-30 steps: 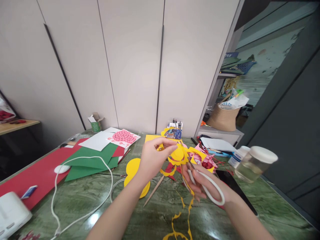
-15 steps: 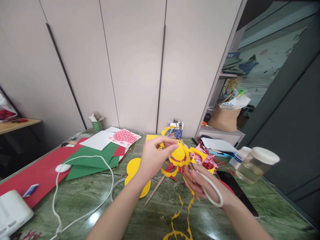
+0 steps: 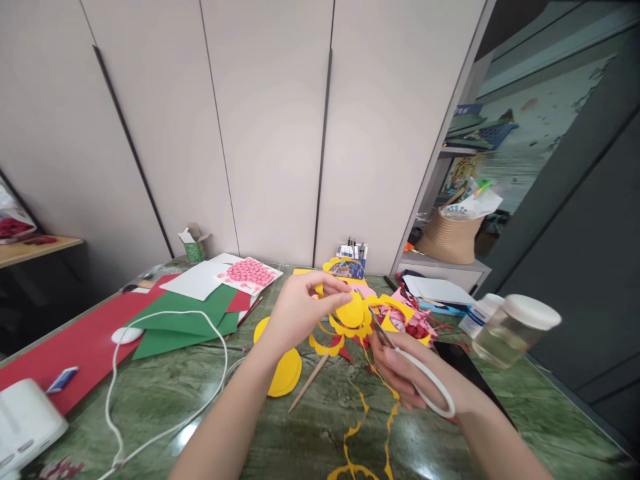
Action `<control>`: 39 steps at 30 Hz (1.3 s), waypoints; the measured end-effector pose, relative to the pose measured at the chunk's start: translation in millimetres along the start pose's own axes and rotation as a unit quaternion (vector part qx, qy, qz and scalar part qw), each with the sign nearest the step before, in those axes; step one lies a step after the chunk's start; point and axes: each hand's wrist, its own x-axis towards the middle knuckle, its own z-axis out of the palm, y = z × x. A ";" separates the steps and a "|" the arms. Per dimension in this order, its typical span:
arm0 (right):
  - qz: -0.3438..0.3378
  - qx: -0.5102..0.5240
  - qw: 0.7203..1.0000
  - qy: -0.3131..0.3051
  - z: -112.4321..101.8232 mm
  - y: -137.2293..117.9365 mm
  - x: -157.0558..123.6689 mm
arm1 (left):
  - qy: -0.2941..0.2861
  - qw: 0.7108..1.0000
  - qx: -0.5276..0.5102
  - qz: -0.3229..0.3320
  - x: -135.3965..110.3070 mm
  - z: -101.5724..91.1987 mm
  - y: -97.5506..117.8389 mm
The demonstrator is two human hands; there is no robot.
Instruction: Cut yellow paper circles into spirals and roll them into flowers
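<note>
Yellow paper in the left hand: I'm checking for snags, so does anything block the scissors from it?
Nothing visible does: the right hand holds the scissors close by the edge of the yellow paper; the yellow strips trail lower.

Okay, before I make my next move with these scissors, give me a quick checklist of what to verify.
1. Left hand holding the yellow paper: ok, pinched by thumb and fingers.
2. Right hand on the scissors: ok, white handle within its grip.
3. Blades safely clear of the left fingertips: cannot tell, depth is unclear.
4. Table below free of scraps: not ok, yellow strips trail there.
5. Lid on the jar: ok, in place.
</note>
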 end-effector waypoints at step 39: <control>0.120 -0.297 0.940 -0.114 -12.2 -23.5 -12.5 | -0.277 0.960 0.049 -0.014 -3.3 -31.1 0.8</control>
